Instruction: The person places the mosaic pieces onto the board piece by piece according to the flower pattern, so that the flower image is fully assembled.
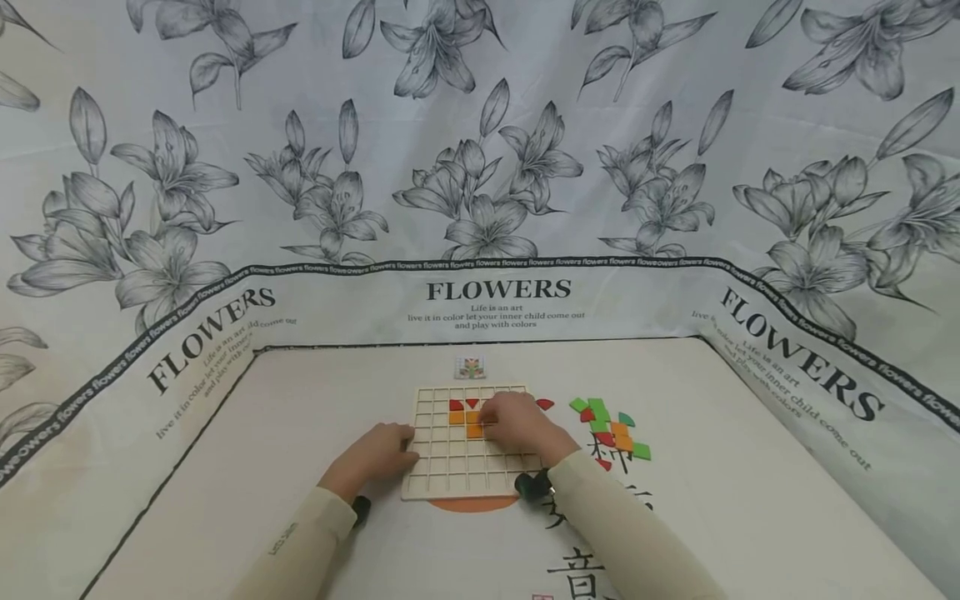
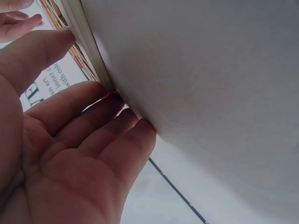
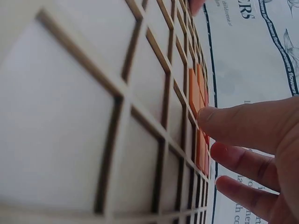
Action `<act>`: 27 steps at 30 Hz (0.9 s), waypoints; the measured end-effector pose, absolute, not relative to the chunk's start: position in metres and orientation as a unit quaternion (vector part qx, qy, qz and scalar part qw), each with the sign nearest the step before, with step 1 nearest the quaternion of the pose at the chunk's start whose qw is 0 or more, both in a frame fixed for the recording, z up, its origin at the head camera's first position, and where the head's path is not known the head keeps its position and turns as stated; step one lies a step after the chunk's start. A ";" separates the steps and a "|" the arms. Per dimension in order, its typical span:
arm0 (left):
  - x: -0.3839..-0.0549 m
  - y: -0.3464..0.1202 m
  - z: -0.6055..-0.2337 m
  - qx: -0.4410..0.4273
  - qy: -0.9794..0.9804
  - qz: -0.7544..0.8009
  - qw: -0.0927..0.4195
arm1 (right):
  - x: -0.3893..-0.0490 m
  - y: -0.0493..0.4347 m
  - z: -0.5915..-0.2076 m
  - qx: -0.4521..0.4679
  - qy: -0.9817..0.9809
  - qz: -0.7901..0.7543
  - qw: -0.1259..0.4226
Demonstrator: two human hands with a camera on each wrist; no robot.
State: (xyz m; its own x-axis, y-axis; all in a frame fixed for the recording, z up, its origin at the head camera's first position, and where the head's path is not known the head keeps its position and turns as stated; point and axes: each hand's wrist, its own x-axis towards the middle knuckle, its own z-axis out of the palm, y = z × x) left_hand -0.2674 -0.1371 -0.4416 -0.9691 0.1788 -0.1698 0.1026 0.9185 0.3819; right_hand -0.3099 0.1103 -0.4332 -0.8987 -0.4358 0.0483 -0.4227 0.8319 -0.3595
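Observation:
My left hand [image 1: 375, 454] is at the left edge of a pale wooden grid board [image 1: 442, 464]. In the left wrist view its thumb and loosely bent fingers [image 2: 135, 140] touch the board's side. My right hand [image 1: 519, 423] reaches over the upper right of the board and covers several cells. Its thumb [image 3: 243, 122] overlaps the orange tiles [image 3: 195, 93] in the right wrist view, while two fingers extend below it. Left of that hand, a red quarter-circle tile [image 1: 456, 405], a red triangle tile [image 1: 472, 403] and orange square tiles [image 1: 457, 418] sit in cells.
Several loose green tiles [image 1: 597, 408], orange tiles [image 1: 622, 435] and red tiles lie right of the board. A small picture card [image 1: 471, 367] lies behind it. One red tile [image 1: 545, 404] shows beyond my right hand. Flower-printed cloth [image 1: 495, 208] surrounds the table.

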 end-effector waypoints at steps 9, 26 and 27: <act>-0.267 -0.137 -0.442 0.072 0.975 0.186 0.102 | -0.316 0.143 -0.423 -0.184 0.970 -0.160 0.022; -0.266 -0.138 -0.443 0.067 0.974 0.188 0.104 | -0.317 0.228 -0.406 -0.073 0.979 -0.185 0.046; -0.266 -0.137 -0.443 0.067 0.974 0.188 0.104 | -0.317 0.233 -0.406 -0.068 0.978 -0.189 0.048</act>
State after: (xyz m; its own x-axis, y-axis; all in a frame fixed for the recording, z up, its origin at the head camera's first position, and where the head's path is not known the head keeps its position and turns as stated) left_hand -0.2664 -0.1374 -0.4429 -0.9691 0.1707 -0.1780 0.0923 0.9203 0.3802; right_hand -0.3173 0.2327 -0.4059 -0.9863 -0.1506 -0.0680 -0.1145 0.9194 -0.3762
